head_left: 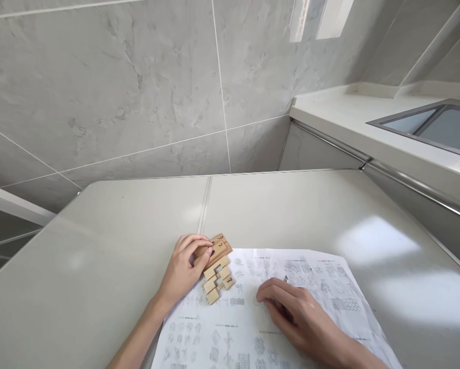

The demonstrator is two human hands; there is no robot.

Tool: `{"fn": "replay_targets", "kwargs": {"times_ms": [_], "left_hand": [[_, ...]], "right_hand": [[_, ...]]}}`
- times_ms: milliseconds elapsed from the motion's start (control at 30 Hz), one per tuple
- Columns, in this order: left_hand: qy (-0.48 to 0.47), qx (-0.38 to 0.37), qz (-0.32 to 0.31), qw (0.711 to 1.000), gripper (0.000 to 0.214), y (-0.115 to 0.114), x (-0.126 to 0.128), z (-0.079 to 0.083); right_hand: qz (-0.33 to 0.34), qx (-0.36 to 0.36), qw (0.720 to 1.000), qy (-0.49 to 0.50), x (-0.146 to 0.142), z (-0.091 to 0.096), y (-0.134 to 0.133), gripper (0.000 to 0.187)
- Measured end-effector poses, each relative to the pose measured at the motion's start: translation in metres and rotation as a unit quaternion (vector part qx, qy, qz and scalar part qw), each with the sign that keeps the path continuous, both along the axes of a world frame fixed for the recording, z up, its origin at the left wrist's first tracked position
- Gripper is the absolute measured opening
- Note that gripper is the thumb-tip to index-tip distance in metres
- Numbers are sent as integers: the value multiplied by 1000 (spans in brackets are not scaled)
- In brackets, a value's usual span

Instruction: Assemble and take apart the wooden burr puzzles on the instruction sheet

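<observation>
My left hand [185, 269] rests on the table with its fingers curled over a pile of wooden puzzle pieces [217, 267], several of them marked with black numbers. The pieces lie at the upper left corner of a printed sheet of diagrams [322, 292]. On that sheet my right hand [297, 315] lies palm down, its fingers stretched out toward the pieces and holding nothing.
The light grey table [137, 241] has a seam down its middle and stands against a grey tiled wall [137, 92]. To the right runs a white counter [345, 118] with a steel sink [437, 125].
</observation>
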State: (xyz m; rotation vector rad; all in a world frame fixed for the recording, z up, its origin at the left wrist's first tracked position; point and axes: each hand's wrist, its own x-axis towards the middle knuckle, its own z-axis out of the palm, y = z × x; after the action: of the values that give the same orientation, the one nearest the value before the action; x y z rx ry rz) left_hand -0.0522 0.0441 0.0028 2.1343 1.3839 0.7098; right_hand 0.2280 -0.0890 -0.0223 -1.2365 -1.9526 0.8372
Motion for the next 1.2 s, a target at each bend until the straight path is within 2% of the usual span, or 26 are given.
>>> {"fn": "replay_targets", "kwargs": {"times_ms": [167,400,667,1033,1200], "left_hand": [[-7,8,12,1000,23,-1,2,2],[-3,36,67,997,24,0,-1,-2],[19,12,28,999,27,-2,-1,-4],[15,4,45,999,24,-3,1,-4],[68,1,25,997,26,5,1,10]], "right_hand": [[-4,-4,1000,-9,-1,0,-1,25],[2,-9,1000,-13,0,0,0,24],[-1,-11,1000,1,0,1,0,21],[4,-23,1000,-1,0,1,1,23],[1,-17,1000,0,1,1,1,25]]}}
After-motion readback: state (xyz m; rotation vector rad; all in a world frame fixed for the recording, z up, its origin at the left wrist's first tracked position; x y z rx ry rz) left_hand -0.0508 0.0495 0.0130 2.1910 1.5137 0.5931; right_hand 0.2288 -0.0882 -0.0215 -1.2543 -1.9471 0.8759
